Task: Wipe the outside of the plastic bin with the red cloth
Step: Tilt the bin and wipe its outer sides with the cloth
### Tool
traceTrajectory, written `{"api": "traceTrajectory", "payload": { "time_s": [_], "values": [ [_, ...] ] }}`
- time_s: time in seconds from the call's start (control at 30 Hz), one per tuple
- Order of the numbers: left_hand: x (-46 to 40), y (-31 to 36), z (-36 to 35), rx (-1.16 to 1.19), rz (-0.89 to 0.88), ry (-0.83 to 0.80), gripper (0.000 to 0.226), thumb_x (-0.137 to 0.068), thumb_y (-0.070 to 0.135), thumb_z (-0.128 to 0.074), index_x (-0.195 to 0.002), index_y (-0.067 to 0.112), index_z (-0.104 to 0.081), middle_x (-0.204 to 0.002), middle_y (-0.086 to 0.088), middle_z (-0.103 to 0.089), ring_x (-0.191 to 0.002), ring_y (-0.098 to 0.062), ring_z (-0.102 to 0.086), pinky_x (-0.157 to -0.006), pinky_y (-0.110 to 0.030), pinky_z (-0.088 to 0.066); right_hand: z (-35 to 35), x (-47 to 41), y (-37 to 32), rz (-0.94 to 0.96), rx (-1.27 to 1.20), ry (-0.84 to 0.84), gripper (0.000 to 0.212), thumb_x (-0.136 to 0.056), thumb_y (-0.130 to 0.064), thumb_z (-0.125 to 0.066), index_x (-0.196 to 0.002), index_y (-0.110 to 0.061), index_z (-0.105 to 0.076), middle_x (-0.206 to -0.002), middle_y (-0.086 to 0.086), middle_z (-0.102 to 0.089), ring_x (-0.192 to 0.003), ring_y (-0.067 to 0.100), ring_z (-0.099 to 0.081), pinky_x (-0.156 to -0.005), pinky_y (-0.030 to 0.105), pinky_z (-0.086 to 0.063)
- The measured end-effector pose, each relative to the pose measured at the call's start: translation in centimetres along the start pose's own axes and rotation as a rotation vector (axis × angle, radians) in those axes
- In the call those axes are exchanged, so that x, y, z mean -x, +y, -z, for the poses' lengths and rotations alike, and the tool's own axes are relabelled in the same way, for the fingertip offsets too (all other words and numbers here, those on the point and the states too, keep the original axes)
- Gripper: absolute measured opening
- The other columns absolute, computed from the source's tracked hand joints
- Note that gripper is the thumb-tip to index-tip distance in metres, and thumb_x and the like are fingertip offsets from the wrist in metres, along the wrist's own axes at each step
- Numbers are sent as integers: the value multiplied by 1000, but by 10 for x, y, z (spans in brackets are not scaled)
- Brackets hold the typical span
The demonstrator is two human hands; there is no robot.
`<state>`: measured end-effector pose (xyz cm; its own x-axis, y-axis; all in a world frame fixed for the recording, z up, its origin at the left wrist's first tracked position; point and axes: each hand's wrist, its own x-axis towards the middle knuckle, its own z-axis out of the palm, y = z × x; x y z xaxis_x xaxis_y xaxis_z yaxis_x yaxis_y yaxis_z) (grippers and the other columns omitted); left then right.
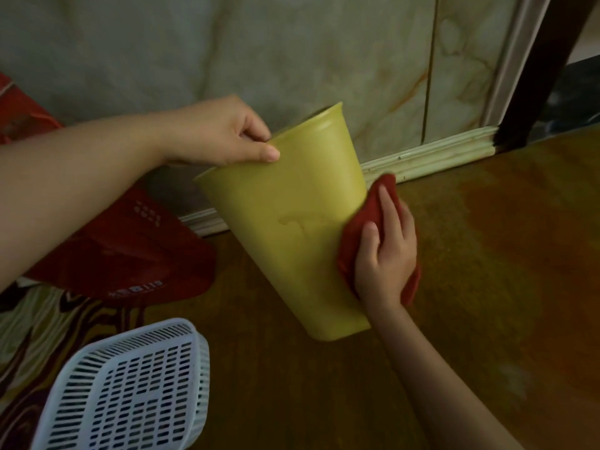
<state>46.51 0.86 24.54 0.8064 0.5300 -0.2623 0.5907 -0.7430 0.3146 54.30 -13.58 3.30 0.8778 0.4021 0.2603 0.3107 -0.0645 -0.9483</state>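
Note:
A yellow-green plastic bin (285, 228) stands tilted on the brown floor, its open rim leaning away toward the wall. My left hand (227, 131) grips the rim at the bin's upper left, thumb on the outside. My right hand (386, 251) presses the red cloth (373, 206) flat against the bin's right outer wall, fingers spread over the cloth. Part of the cloth is hidden under my palm. A faint wet-looking mark shows on the bin's front face.
A white slotted plastic basket (130, 391) lies at the lower left. A red bag (130, 254) with white print sits left of the bin, over patterned fabric (48, 326). A marbled wall (292, 53) with a pale baseboard (431, 154) runs behind. A dark post (535, 76) stands at the upper right.

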Motion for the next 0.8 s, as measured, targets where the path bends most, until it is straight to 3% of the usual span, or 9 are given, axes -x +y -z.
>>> {"api": "traceTrajectory", "payload": {
  "time_s": [0.1, 0.13, 0.23, 0.3, 0.37, 0.5, 0.57, 0.63, 0.8],
  "values": [
    [-16, 18, -7, 82, 0, -19, 30, -83, 26, -58, -81, -3, -67, -84, -31, -67, -68, -21, -50, -63, -36, -44, -22, -27, -49, 224, 149, 99, 53, -86, -38, -34, -138, -29, -39, -144, 6, -42, -129, 22, -38, -102, 52, -31],
    [-20, 19, -9, 140, 10, -21, 30, -84, 22, -57, -78, -6, -65, -81, -31, -68, -66, -21, -52, -62, -33, -44, -30, -34, -59, 277, 194, 86, 53, -86, -39, -34, -139, -30, -37, -146, 5, -41, -130, 23, -37, -102, 53, -29],
    [-19, 1, -4, 339, 139, -10, 23, -86, 15, -51, -68, 5, -61, -52, 0, -69, -45, -6, -59, -46, -15, -46, -42, -39, -58, 414, 253, -79, 52, -88, -43, -32, -139, -36, -34, -149, 1, -36, -136, 21, -31, -104, 52, -25],
    [-10, -20, 2, 400, 232, 14, 20, -86, 14, -50, -72, 7, -62, -51, 5, -69, -45, -2, -61, -45, -13, -48, -42, -30, -32, 466, 302, -171, 52, -86, -45, -33, -138, -39, -35, -149, -1, -37, -137, 20, -30, -105, 51, -22],
    [0, -35, 6, 447, 299, 35, 18, -86, 15, -50, -76, 6, -63, -55, 6, -70, -50, -3, -63, -49, -13, -50, -35, -26, 1, 337, 315, -168, 53, -84, -45, -34, -136, -39, -39, -147, 0, -40, -136, 20, -32, -106, 50, -21],
    [-4, -34, -2, 513, 332, 130, 19, -86, 15, -52, -72, 10, -63, -53, 7, -70, -49, -3, -63, -47, -13, -50, -18, -42, 45, -235, 170, -108, 51, -86, -46, -30, -135, -38, -41, -145, 1, -39, -133, 23, -34, -110, 57, -23],
    [-8, -28, -4, 497, 327, 192, 18, -85, 15, -53, -71, 9, -63, -50, 7, -68, -47, -3, -62, -45, -14, -49, -17, -43, 41, -279, 199, -128, 50, -89, -43, -29, -137, -34, -39, -148, 4, -35, -135, 24, -31, -113, 57, -18],
    [-8, -27, -3, 508, 339, 212, 17, -85, 14, -53, -73, 7, -63, -48, 7, -68, -46, -2, -61, -44, -13, -49, -21, -38, 23, -173, 250, -174, 50, -91, -40, -28, -140, -30, -35, -150, 5, -32, -138, 23, -26, -114, 55, -13],
    [-9, -29, -5, 567, 343, 227, 18, -86, 15, -52, -73, 8, -62, -47, 7, -67, -45, -3, -60, -49, -15, -49, -56, -29, -68, 286, 167, -301, 52, -86, -40, -32, -137, -31, -40, -148, 3, -37, -137, 22, -29, -106, 55, -20]
  ]
}}
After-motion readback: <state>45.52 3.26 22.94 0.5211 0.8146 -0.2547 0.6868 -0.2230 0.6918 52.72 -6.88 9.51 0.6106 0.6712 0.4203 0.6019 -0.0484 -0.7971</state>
